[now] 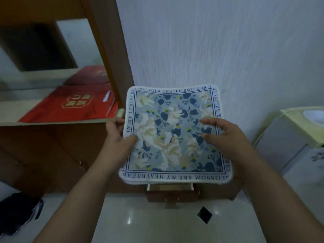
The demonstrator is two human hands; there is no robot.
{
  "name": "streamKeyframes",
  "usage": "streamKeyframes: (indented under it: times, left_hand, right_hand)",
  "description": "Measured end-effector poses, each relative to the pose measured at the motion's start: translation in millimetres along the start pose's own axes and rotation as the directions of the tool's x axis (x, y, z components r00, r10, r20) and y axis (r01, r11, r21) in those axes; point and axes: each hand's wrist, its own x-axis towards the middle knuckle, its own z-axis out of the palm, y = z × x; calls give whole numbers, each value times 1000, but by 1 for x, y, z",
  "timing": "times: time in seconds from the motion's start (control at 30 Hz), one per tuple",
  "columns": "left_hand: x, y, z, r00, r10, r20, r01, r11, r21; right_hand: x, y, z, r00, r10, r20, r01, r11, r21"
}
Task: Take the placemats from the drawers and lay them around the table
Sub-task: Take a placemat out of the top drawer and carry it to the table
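The left hand (117,137) pinches the left edge of the placemats (175,135), thumb lying on the printed face and fingers curled under the border. The right hand (226,135) is at the opposite edge, its fingers spread and only lightly bent over the top of the stack; whether any of them press the cloth or merely hover above it cannot be told, and the thumb is hidden. The placemats sit between the two hands, held up in the air and roughly level, clear of any surface. At the near edge several white rims show one under another, so this looks like a small stack rather than a single mat.

Judging by the rounded, slightly fuzzy border and the way the far edge bows, the mats are soft, light fabric with some body, likely to sag if held at one corner and to slide over one another if tilted. The safest hold is probably both side edges at mid-length, thumbs on top and fingers beneath, keeping the stack flat.

Just below the hands an open wooden drawer (171,189) projects from a cabinet. Left of the left hand, a shelf (52,122) carries a red folder (73,106). Beyond the right hand stands a pale box (301,123), and a tiled floor (149,221) lies beneath.
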Motion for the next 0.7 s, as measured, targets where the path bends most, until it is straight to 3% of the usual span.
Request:
streamKeyframes:
  times: [0.13,0.33,0.53,0.7]
  left_hand:
    - [-40,24,-5,997,68,38,-72,993,90]
    - [-116,36,1,966,103,-237,-35,961,273]
    - [-214,29,-10,821,-2,-571,179,951,254]
    - [-321,23,-43,638,-77,-766,304,939,159]
  right_hand:
    - [2,-22,-11,986,-134,95,142,986,-84]
    - [-3,-49,-15,929,-252,271,283,956,-78]
    - [-33,-72,32,799,-317,511,366,930,5]
    - [-97,-99,102,628,-374,682,429,898,98]
